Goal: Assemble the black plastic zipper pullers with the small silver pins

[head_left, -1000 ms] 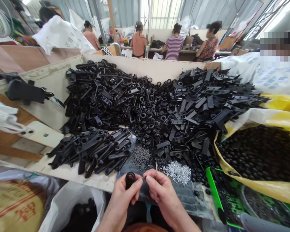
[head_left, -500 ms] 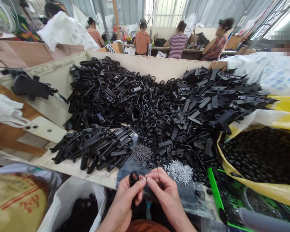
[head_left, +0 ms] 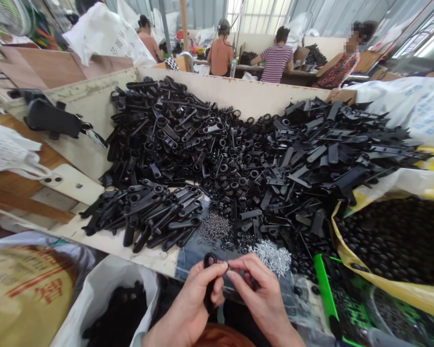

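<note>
My left hand [head_left: 198, 291] is closed around a black plastic part with a ring-shaped end [head_left: 210, 260]; the ring stands up above the thumb. The fingertips of my right hand [head_left: 262, 286] are pinched together against the left thumb tip. Whatever small piece lies between them is too tiny to name. Just beyond the hands are a heap of silver screws [head_left: 273, 256] and a pile of small dark grey metal pieces [head_left: 215, 227]. Similar black ring-ended parts [head_left: 152, 212] lie stacked to the left.
Large mounds of black handle-like parts [head_left: 166, 125] and flat black pieces [head_left: 325, 149] fill the walled table. Right are a yellow-edged sack of black round pieces [head_left: 394, 236] and a green tray [head_left: 325, 284]. Left are a phone [head_left: 74, 184] and a white sack [head_left: 94, 289]. Several people sit behind.
Both hands appear slightly farther right as the whole view has shifted. The right fingers have closed in over the left thumb tip. The left hand still grips the black part.
</note>
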Tool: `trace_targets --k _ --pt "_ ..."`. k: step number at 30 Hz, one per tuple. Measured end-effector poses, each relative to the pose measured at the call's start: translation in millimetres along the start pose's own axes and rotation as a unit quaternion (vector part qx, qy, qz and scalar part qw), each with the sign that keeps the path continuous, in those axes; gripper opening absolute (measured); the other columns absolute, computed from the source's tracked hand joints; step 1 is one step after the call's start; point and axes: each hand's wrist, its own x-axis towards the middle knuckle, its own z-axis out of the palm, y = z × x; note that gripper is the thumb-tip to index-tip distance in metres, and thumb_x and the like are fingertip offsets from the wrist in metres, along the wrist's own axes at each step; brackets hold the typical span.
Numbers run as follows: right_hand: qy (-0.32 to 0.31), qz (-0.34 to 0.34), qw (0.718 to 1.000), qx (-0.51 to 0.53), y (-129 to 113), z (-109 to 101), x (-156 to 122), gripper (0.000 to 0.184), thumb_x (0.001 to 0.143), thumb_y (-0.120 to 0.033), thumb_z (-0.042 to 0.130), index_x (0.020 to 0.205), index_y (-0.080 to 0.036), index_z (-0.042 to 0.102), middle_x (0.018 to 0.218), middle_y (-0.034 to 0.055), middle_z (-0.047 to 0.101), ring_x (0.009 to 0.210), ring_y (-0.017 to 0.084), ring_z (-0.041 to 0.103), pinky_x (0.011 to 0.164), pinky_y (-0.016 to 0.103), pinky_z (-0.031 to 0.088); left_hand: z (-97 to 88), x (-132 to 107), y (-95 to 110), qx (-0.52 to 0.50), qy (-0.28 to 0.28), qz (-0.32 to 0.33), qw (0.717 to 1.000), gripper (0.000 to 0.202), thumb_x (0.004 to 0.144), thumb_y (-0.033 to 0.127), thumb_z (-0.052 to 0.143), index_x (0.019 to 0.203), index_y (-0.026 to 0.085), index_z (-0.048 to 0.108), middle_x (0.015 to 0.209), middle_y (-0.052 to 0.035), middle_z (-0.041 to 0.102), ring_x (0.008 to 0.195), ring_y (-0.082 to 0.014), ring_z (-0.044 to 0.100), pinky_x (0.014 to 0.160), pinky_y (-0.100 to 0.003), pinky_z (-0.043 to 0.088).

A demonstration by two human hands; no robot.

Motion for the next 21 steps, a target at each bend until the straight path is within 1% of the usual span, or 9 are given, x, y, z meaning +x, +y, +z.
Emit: trace_targets --k 4,7,9,10,13,15,17,19,21 --pt "0.003 -0.019 1.0 -0.025 3 -3 -2 0.009 0.093 -0.027 0.068 0.092 -0.023 0.076 0.076 0.0017 0.067 0.056 0.014 0.055 0.05 0.024 0.042 2.3 -3 -1 -0.009 0.0 -0.029 1.0 0.033 0.069 0.031 0.086 0.07 0.019 0.056 0.047 0.0092 0.049 0.043 -0.0046 0.035 0.047 -0.02 0.028" --pt "0.014 -0.013 0.999 -0.027 3 -4 -2 0.009 0.093 -0.026 0.065 0.09 -0.022 0.073 0.075 0.0008 0.064 0.057 0.014 0.056 0.051 0.024 0.043 2.4 -6 2 -0.009 -0.034 -0.046 0.998 0.026 0.075 0.03 0.082 0.075 0.017 0.059 0.054 0.0067 0.054 0.046 -0.0054 0.04 0.049 -0.02 0.033" --pt "0.023 0.005 1.0 -0.02 3 -6 -1 0.009 0.093 -0.027 0.065 0.089 -0.021 0.072 0.072 -0.0003 0.061 0.058 0.014 0.056 0.052 0.023 0.044 -0.5 -9 5 -0.015 -0.069 -0.062 0.996 0.017 0.075 0.022 0.077 0.083 0.016 0.063 0.062 0.0034 0.06 0.051 -0.0076 0.048 0.053 -0.022 0.041" --pt "0.025 0.014 0.999 -0.016 3 -8 -1 0.01 0.093 -0.028 0.064 0.09 -0.021 0.071 0.071 -0.0008 0.059 0.058 0.014 0.056 0.052 0.023 0.044 -2.9 -11 7 -0.015 -0.089 -0.067 0.994 0.019 0.073 0.017 0.074 0.09 0.015 0.065 0.068 0.0012 0.064 0.055 -0.0092 0.052 0.057 -0.024 0.045" --pt "0.01 0.02 1.0 -0.015 2 -11 -1 0.01 0.093 -0.028 0.063 0.09 -0.021 0.069 0.072 -0.0012 0.058 0.056 0.014 0.053 0.05 0.023 0.043 -11.5 -15 10 0.016 -0.138 -0.072 0.988 0.048 0.068 0.008 0.068 0.115 0.016 0.062 0.086 -0.0036 0.07 0.07 -0.0149 0.063 0.066 -0.031 0.052" --pt "-0.02 0.0 0.999 -0.037 0 -13 -1 0.008 0.093 -0.027 0.063 0.09 -0.021 0.069 0.074 -0.0007 0.058 0.057 0.013 0.052 0.051 0.024 0.042 -15.4 -18 12 0.048 -0.134 -0.069 0.987 0.06 0.07 0.01 0.071 0.126 0.02 0.055 0.092 -0.0033 0.07 0.077 -0.0173 0.067 0.068 -0.032 0.053" --pt "-0.061 -0.031 0.995 -0.067 0 -13 0 0.006 0.094 -0.025 0.064 0.092 -0.021 0.068 0.077 0.0002 0.06 0.06 0.014 0.055 0.055 0.025 0.043 -15.9 -21 13 0.073 -0.113 -0.06 0.989 0.061 0.071 0.016 0.076 0.126 0.022 0.053 0.094 -0.0021 0.069 0.078 -0.0175 0.067 0.067 -0.03 0.052" --pt "-0.094 -0.064 0.989 -0.09 0 -12 0 0.006 0.095 -0.023 0.063 0.097 -0.021 0.068 0.08 0.001 0.062 0.065 0.015 0.058 0.06 0.025 0.045 -13.6 -23 15 0.095 -0.099 -0.045 0.989 0.054 0.069 0.02 0.079 0.118 0.02 0.055 0.092 -0.0012 0.068 0.076 -0.0156 0.066 0.066 -0.028 0.05" --pt "-0.11 -0.078 0.986 -0.102 0 -11 2 0.007 0.096 -0.022 0.061 0.1 -0.021 0.067 0.081 0.001 0.062 0.066 0.015 0.059 0.061 0.025 0.045 -10.5 -25 15 0.12 -0.097 -0.03 0.988 0.047 0.07 0.023 0.078 0.112 0.019 0.057 0.089 -0.0003 0.066 0.074 -0.0141 0.064 0.066 -0.027 0.049"
